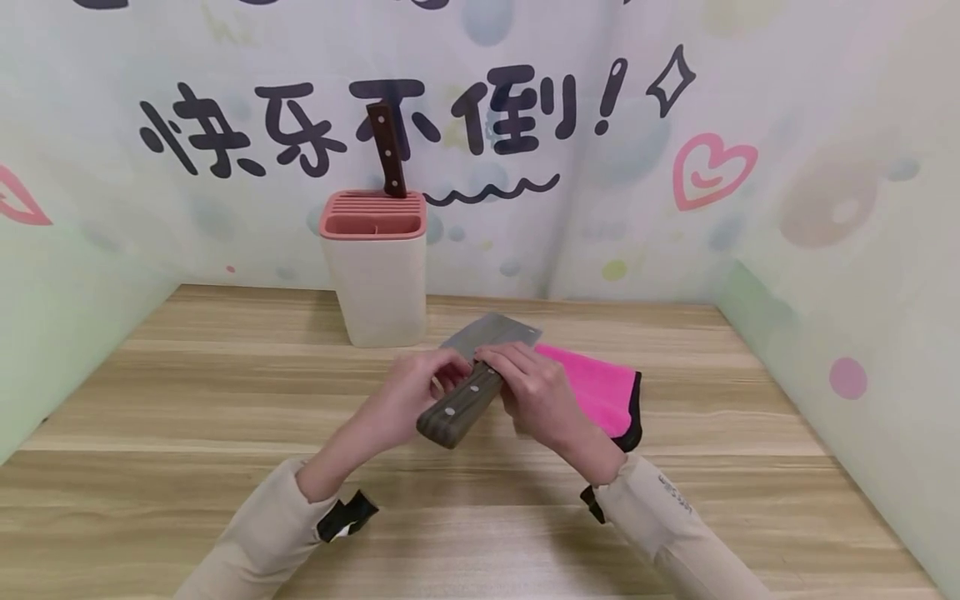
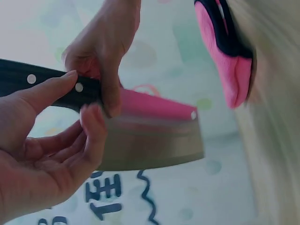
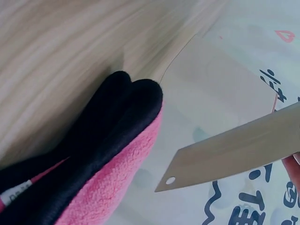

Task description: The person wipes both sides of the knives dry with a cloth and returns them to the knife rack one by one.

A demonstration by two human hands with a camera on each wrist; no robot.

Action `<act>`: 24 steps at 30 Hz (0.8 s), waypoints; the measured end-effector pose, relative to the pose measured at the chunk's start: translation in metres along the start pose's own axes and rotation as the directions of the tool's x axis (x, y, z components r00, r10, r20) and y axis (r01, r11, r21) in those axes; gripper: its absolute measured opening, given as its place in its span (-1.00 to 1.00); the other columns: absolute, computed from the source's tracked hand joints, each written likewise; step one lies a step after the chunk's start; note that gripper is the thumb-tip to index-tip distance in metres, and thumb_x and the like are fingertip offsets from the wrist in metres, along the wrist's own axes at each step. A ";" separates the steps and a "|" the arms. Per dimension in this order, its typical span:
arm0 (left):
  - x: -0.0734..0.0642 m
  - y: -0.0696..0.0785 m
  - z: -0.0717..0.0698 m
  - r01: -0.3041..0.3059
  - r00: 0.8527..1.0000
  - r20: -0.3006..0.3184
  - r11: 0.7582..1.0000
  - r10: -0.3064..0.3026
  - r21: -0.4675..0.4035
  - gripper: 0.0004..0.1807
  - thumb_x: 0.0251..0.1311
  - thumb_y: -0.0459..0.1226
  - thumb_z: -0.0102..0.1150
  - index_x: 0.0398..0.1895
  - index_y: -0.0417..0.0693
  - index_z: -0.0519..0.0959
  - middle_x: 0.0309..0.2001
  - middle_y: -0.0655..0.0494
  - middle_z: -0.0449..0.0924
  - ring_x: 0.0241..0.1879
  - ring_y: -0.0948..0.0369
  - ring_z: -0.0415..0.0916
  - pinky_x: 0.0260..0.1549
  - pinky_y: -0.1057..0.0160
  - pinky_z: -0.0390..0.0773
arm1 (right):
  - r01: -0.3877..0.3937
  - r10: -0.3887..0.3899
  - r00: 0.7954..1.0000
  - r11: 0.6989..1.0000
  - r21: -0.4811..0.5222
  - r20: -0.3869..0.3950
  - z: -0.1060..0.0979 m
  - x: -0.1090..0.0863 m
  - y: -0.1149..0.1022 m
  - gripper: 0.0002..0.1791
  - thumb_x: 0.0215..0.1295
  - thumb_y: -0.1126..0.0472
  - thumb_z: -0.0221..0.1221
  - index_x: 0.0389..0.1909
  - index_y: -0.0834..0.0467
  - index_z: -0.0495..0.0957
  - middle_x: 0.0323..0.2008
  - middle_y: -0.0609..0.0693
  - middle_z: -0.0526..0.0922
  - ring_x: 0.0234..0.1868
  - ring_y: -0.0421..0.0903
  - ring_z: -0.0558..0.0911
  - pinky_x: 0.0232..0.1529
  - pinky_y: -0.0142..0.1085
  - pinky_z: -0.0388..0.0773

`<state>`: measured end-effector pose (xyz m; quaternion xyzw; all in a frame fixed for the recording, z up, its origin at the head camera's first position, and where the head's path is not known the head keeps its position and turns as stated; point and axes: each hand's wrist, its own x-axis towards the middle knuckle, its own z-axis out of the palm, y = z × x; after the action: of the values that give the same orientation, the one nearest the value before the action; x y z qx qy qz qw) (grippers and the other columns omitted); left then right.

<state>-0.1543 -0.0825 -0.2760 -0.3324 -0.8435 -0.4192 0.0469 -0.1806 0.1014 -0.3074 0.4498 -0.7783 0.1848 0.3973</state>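
Observation:
A cleaver (image 1: 491, 332) with a broad metal blade and a dark, riveted handle is held above the table, its handle end toward me. My right hand (image 1: 536, 392) pinches it where handle and blade meet, as the left wrist view also shows. Beside the handle is my left hand (image 1: 408, 392); in its wrist view the thumb lies over the handle and the other fingers are loosely bent, not wrapped round it. Whether that thumb touches is hard to tell. A pink cloth (image 1: 600, 387) with black edging lies folded on the table beyond my right hand.
At the table's back stands a white knife holder (image 1: 378, 287) with a pink slotted top. A brown-handled knife (image 1: 387, 150) sticks up from one of its slots. A printed curtain (image 1: 645, 208) hangs behind the wooden table (image 1: 225, 375).

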 end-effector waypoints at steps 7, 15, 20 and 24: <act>0.003 0.009 -0.001 -0.207 0.951 -0.209 0.971 0.227 0.116 -0.60 -0.18 -0.51 0.30 -0.17 -0.20 0.51 -0.20 -0.02 0.51 -0.21 0.16 0.49 -0.21 0.25 0.52 | -0.099 0.099 0.995 0.987 0.127 0.002 -0.003 0.005 0.000 -0.65 -0.20 0.60 0.20 -0.28 0.32 0.52 -0.39 0.11 0.60 -0.36 -0.04 0.60 -0.36 -0.27 0.57; 0.020 0.010 -0.008 -0.368 0.906 -0.224 0.930 0.360 0.009 -0.75 -0.11 -0.45 0.29 -0.28 -0.26 0.53 -0.29 -0.04 0.61 -0.26 0.16 0.56 -0.25 0.34 0.55 | -0.293 0.273 0.956 0.906 0.305 0.107 -0.006 0.015 0.001 -0.80 -0.06 0.56 0.18 -0.36 0.34 0.52 -0.41 0.15 0.64 -0.36 -0.03 0.64 -0.34 -0.27 0.58; 0.031 0.013 -0.021 -0.271 0.954 -0.140 0.963 0.266 -0.016 -0.77 -0.08 -0.43 0.28 -0.29 -0.30 0.55 -0.33 -0.07 0.62 -0.33 0.14 0.60 -0.39 0.40 0.57 | -0.368 0.334 0.930 0.859 0.357 0.156 -0.003 0.023 0.005 -0.88 -0.01 0.49 0.20 -0.39 0.36 0.53 -0.43 0.18 0.64 -0.42 -0.01 0.64 -0.38 -0.34 0.59; 0.040 0.010 -0.034 -0.183 0.980 -0.089 0.979 0.175 -0.085 -0.75 -0.06 -0.45 0.25 -0.24 -0.34 0.53 -0.28 -0.15 0.60 -0.28 0.07 0.59 -0.30 0.34 0.58 | -0.405 0.348 0.914 0.812 0.421 0.209 0.003 0.027 0.011 -0.84 0.05 0.45 0.18 -0.29 0.37 0.53 -0.37 0.20 0.63 -0.39 0.00 0.64 -0.36 -0.38 0.59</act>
<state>-0.1863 -0.0823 -0.2333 -0.3916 -0.7871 -0.4652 0.1033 -0.1990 0.0903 -0.2871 0.3773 -0.8093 0.4092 0.1878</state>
